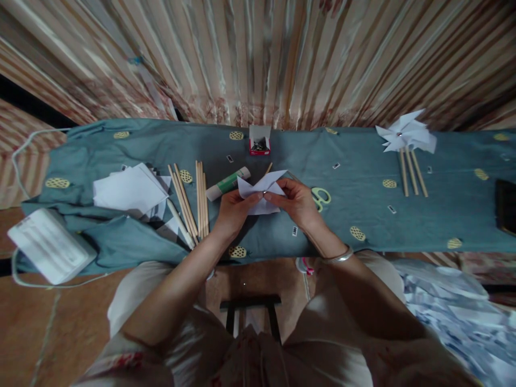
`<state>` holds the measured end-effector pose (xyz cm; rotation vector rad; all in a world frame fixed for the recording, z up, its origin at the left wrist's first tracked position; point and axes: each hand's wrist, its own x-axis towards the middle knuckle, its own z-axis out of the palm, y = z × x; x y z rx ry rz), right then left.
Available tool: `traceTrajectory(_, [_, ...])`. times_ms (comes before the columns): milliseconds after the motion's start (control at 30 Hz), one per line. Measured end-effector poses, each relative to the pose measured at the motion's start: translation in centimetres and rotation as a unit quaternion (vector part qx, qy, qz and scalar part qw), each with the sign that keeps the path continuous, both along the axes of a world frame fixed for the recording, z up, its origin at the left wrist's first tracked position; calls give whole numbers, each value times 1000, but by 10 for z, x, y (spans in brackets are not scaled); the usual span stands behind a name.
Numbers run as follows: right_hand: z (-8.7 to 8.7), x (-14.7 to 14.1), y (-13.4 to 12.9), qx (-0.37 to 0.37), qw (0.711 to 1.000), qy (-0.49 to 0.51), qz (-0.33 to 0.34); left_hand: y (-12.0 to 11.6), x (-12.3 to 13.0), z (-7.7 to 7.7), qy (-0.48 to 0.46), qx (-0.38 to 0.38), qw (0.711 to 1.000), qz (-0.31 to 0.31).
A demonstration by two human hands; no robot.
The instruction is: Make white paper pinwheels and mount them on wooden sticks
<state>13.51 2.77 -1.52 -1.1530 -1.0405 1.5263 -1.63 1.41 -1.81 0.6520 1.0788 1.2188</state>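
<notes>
A white paper pinwheel [263, 206] is held above the cloth-covered table, with a small shiny pin at its centre. My left hand [236, 211] grips its left side, thumb beside the pin. From the right, my right hand [296, 200] pinches it, the thumb close to the pin too. A wooden stick [269, 168] pokes out behind the paper; the rest of it is hidden. Just left of the pinwheel lies a green and white glue stick [228, 184]. Scissors with light green handles [321, 199] rest beside my right hand.
A small open red box [259, 145] of metal pins sits at the back. Left are wooden sticks [201, 199], a pen [180, 223], white paper sheets [124, 189] and a white power strip [50, 244]. Finished pinwheels [407, 134] on sticks lie right on the green cloth [358, 172].
</notes>
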Motion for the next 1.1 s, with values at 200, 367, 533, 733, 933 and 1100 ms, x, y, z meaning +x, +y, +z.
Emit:
traceTrajectory(200, [-5, -1, -4, 53, 997, -47, -32, 0, 0, -4, 9, -5, 1000, 10])
traceTrajectory(367, [0, 4, -9, 153, 970, -162, -94, 2, 1, -4, -37, -23, 999, 12])
traceTrajectory(533, [13, 11, -12, 267, 926, -256, -79, 1, 3, -5, -21, -28, 999, 9])
traceTrajectory(733, [9, 15, -9, 300, 908, -292, -12, -2, 4, -5, 14, -9, 1000, -4])
traceTrajectory(933, [4, 17, -7, 315, 900, -299, 16, -2, 3, -2, 9, -8, 1000, -6])
traceTrajectory(1100, [5, 16, -7, 306, 906, -293, 21, -2, 2, -1, 10, -2, 1000, -20])
